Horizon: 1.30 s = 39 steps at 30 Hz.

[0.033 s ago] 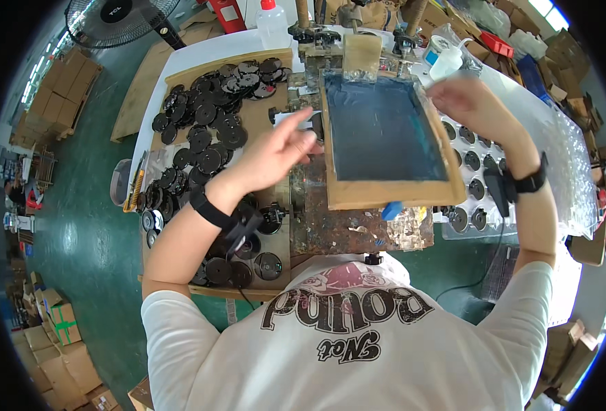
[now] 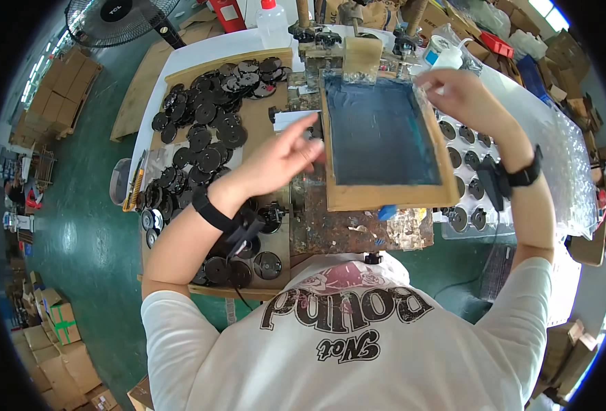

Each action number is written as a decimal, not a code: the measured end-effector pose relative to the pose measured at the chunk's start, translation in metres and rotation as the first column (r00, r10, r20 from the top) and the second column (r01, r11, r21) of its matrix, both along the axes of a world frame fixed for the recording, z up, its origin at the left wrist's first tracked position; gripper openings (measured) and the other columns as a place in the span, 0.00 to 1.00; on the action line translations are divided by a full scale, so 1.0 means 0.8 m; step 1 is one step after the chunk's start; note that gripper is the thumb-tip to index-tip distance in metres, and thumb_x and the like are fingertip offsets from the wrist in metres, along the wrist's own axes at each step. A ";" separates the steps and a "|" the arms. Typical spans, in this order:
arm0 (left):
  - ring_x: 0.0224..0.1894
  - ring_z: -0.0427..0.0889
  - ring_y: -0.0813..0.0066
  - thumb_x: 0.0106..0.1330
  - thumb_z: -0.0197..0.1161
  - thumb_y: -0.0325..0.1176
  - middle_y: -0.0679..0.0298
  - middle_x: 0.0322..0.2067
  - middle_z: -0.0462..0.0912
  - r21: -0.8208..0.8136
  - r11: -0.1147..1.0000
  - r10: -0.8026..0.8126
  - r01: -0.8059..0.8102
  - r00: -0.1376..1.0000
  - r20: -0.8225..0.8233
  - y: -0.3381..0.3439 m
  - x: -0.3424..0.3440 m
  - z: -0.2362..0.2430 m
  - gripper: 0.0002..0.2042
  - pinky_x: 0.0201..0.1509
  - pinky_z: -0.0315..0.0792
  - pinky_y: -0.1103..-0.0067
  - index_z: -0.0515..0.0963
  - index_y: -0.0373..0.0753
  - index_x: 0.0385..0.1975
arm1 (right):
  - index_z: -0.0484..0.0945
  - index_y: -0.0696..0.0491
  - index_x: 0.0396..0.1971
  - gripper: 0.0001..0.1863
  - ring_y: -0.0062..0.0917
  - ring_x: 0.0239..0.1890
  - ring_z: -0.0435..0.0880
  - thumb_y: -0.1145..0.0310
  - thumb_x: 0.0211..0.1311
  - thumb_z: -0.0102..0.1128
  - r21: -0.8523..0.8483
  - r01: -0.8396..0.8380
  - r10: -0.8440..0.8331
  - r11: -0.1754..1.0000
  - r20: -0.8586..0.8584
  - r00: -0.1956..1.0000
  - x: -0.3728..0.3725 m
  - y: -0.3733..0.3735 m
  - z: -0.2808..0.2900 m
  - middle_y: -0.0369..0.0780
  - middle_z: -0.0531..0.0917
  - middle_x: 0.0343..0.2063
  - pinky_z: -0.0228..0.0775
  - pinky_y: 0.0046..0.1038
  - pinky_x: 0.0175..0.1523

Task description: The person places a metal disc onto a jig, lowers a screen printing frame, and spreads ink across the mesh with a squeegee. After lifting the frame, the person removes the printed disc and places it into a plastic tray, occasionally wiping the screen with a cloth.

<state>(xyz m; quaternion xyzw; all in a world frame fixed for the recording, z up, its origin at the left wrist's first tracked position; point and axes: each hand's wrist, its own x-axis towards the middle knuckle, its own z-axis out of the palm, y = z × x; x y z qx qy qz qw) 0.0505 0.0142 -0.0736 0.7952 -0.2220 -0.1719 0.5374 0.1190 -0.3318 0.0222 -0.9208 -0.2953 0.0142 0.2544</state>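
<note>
A wood-framed, dark-blue rectangular screen (image 2: 382, 133) is seen at centre. Left hand (image 2: 279, 156) is held beside its left edge, digits parted; right hand (image 2: 459, 99) is placed at far-right corner, grip indeterminable.

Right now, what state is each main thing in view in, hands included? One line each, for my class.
Left hand: partly open, nothing visibly held.
Right hand: fingers curled beside the screen; grip unclear.
Screen: over the base; whether fully lowered, unclear.
Left discs: heaped loosely.
Right discs: spaced apart.
Red-capped bottle: upright, closed.
Fan: spinning or still, unclear.
</note>
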 end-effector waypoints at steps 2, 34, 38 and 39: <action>0.32 0.77 0.78 0.69 0.56 0.34 0.64 0.32 0.78 -0.024 0.998 -0.053 0.051 0.995 -0.084 -0.013 -0.012 -0.009 0.34 0.41 0.72 0.80 0.45 0.40 0.69 | 0.77 0.57 0.43 0.15 0.27 0.40 0.80 0.73 0.54 0.58 0.042 0.001 -0.007 0.999 0.139 0.990 0.018 0.040 -0.012 0.41 0.82 0.39 0.73 0.27 0.45; 0.27 0.74 0.82 0.68 0.57 0.35 0.65 0.35 0.81 -0.191 0.981 0.049 0.030 0.917 0.396 -0.020 -0.018 0.057 0.17 0.33 0.71 0.84 0.71 0.43 0.57 | 0.74 0.56 0.50 0.19 0.17 0.33 0.79 0.66 0.60 0.59 0.110 0.274 -0.264 0.955 -0.098 0.959 0.106 -0.040 -0.028 0.37 0.81 0.34 0.73 0.21 0.39; 0.39 0.75 0.79 0.68 0.56 0.39 0.65 0.47 0.78 -0.272 0.957 0.043 0.102 0.877 0.479 -0.011 -0.014 0.065 0.24 0.39 0.71 0.83 0.62 0.45 0.64 | 0.76 0.54 0.48 0.18 0.30 0.41 0.80 0.65 0.58 0.60 0.076 0.081 -0.073 0.994 -0.103 0.992 0.054 -0.073 -0.042 0.43 0.81 0.40 0.71 0.29 0.48; 0.41 0.76 0.78 0.68 0.56 0.40 0.64 0.48 0.78 -0.198 0.975 0.021 0.096 0.854 0.519 -0.003 -0.011 0.064 0.25 0.40 0.71 0.82 0.62 0.45 0.64 | 0.76 0.53 0.48 0.18 0.31 0.44 0.79 0.65 0.57 0.60 0.176 0.003 0.032 0.984 -0.199 0.980 0.039 -0.074 -0.050 0.43 0.81 0.42 0.70 0.29 0.50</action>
